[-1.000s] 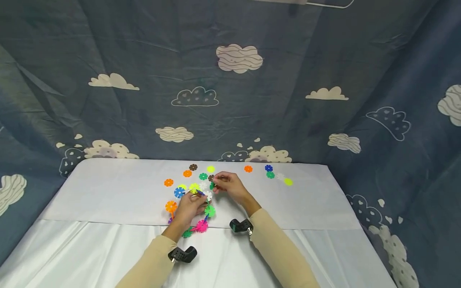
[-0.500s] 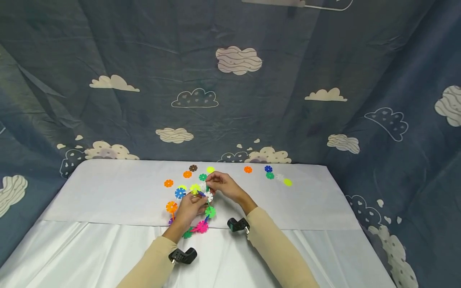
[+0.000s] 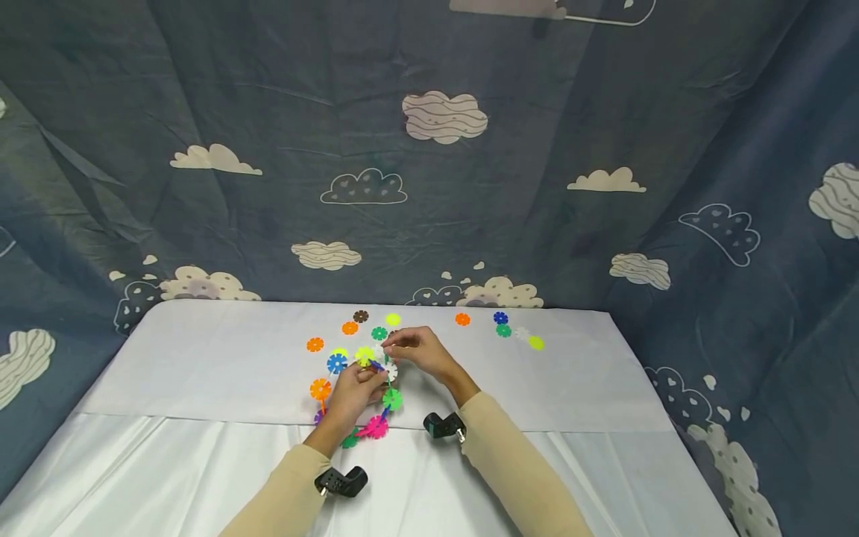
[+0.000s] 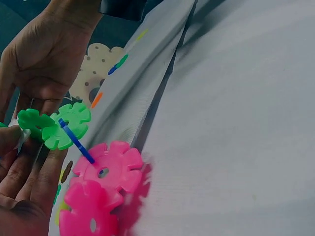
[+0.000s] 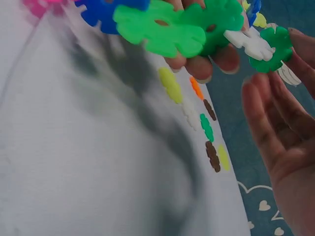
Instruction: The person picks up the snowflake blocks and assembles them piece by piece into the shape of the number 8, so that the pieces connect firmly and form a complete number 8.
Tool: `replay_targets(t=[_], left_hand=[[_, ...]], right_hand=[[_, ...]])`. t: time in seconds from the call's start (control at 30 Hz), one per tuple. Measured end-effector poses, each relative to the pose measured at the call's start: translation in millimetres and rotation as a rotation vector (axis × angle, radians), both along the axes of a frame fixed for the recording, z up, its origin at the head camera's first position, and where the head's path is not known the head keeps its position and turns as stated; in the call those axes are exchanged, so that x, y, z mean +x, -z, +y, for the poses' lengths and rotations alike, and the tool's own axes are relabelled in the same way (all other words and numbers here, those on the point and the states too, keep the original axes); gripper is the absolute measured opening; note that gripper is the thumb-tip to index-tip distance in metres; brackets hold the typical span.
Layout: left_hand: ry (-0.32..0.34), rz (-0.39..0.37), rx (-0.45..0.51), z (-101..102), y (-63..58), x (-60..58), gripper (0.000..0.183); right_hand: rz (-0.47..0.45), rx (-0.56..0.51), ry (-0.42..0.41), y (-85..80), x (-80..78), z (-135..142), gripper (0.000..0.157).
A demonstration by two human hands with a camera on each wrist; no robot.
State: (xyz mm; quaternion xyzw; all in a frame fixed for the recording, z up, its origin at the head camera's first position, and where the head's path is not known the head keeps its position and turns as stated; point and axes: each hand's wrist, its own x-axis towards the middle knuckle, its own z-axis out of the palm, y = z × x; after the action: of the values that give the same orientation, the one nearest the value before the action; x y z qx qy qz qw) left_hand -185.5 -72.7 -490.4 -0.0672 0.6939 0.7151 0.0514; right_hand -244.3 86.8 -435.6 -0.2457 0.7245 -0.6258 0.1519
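Note:
A chain of notched, flower-shaped plastic discs curves around my left hand [image 3: 352, 395], whose fingers grip it near a white disc [image 3: 391, 371]. My right hand [image 3: 426, 354] pinches a dark green disc [image 5: 274, 49] by its edge. In the right wrist view this disc meets the white disc's edge, beside the bright green disc [image 5: 160, 29]. A blue disc [image 4: 75, 140] joins the green part to pink discs [image 4: 108, 167], which hang lower in the left wrist view. An orange disc [image 3: 320, 388] and a yellow disc [image 3: 365, 356] show on the chain's other side.
Loose discs lie on the white cloth behind my hands, among them an orange disc [image 3: 315, 344] and a brown disc [image 3: 361, 316]. Farther right are an orange disc [image 3: 462, 319], a blue disc [image 3: 500, 318] and a yellow disc [image 3: 536, 343]. A cloud-patterned curtain [image 3: 470, 209] stands behind.
My right hand has moved left with the dark green disc, bringing it to the white disc on the chain. The left hand keeps its grip in nearly the same place.

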Motion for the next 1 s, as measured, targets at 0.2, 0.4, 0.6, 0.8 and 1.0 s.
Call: replay_targets(t=[0.2,0.4,0.6,0.8,1.0], left_hand=[[-0.045,0.030,0.031,2,-0.5,0.7,0.022],[-0.088,0.028,0.017,4,-2.4,2.6,0.021],[-0.058,0.023,-0.032,2,1.2,6.8,0.026],[-0.040,0.023,0.020,1,3.3,9.7,0.022],[-0.046,0.006,0.025,-4,0.3,9.7,0.021]], right_hand=[[0.107,-0.024,0.044,0.4,7.0,-2,0.022],[0.172,-0.026,0.078,5.0,11.9,-4,0.018],[0.205,0.027,0.064,8.6,16.0,-3,0.016],[0.197,0.047,0.086,37.9,1.2,14,0.028],[0.112,0.148,0.558,54.7,-23.3,81,0.032]])
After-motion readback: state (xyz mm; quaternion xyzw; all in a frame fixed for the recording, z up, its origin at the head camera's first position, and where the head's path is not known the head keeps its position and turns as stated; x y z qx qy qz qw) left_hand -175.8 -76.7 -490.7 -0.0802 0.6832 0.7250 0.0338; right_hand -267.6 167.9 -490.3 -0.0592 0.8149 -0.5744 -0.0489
